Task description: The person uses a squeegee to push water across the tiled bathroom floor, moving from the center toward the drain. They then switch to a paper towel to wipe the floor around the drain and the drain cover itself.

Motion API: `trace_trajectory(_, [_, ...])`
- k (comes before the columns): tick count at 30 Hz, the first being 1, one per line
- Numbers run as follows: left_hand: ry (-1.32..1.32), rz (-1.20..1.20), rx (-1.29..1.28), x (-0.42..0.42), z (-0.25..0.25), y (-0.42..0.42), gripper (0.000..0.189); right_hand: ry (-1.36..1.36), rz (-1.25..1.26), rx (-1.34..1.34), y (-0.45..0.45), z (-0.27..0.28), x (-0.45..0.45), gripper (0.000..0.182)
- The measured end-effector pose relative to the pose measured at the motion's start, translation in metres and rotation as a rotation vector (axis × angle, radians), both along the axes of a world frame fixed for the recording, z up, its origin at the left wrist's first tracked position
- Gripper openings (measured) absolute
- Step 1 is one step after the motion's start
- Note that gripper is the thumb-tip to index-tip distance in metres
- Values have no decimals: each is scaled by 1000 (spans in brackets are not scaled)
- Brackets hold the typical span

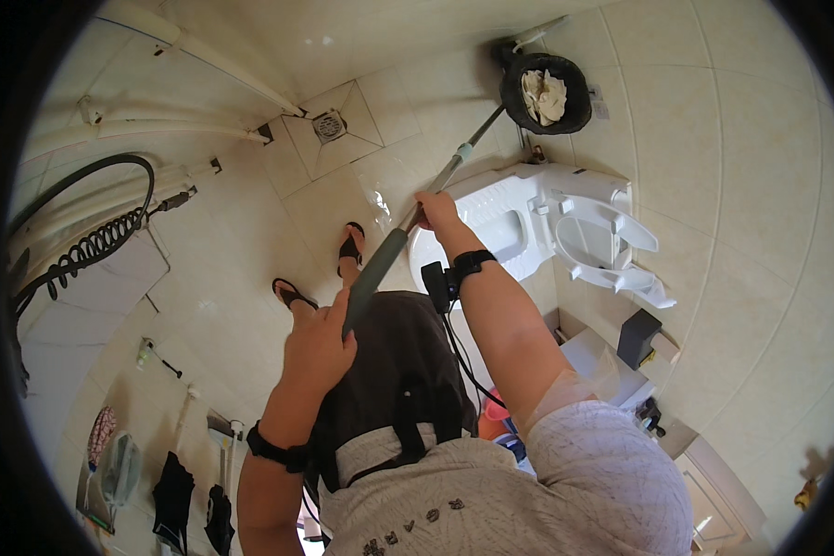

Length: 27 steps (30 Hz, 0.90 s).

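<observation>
A long telescopic pole (450, 172) with a dark green grip (379, 271) runs slantwise over the tiled floor. My left hand (316, 340) is closed around the lower end of the grip, close to my body. Farther up, just beyond the grip, my right hand (438, 210) clasps the metal shaft. The pole's far end reaches the side of a black-lined waste bin (513, 111), which holds crumpled paper (543, 97). What the pole carries at its tip is hidden by the bin. Beneath my right forearm lies a white squat toilet (483, 208).
A raised toilet seat (587, 267) stands at the toilet's wall end. A square floor drain (329, 126) lies ahead. Pipes (181, 132) and a coiled black hose (101, 240) line the left wall. Folded umbrellas (172, 497) hang at lower left. Wet patches shine near my sandalled feet (351, 247).
</observation>
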State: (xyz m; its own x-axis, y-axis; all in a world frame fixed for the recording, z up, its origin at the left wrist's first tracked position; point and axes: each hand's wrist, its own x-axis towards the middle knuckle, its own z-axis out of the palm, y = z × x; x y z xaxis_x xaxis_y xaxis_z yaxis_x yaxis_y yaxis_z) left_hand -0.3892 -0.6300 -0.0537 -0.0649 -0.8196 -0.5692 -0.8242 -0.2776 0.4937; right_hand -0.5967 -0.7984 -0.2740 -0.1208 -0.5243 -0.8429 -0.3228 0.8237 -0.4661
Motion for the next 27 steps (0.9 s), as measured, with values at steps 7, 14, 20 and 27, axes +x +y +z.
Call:
trace_trajectory(7, [-132,22,98,9,10,-5,59,-35,42,22,11,5,33,29])
trace_trajectory(14, [-223,37,148,40,60,25,62,-16,156,17,43,21,82,29])
trace_trajectory(20, [-275,45,174,67,106,76,65,-224,472,177,87,62,114,30])
trace_trajectory(27, [-314,178,155,86,167,129,64,-244,526,393,120,103,154,33])
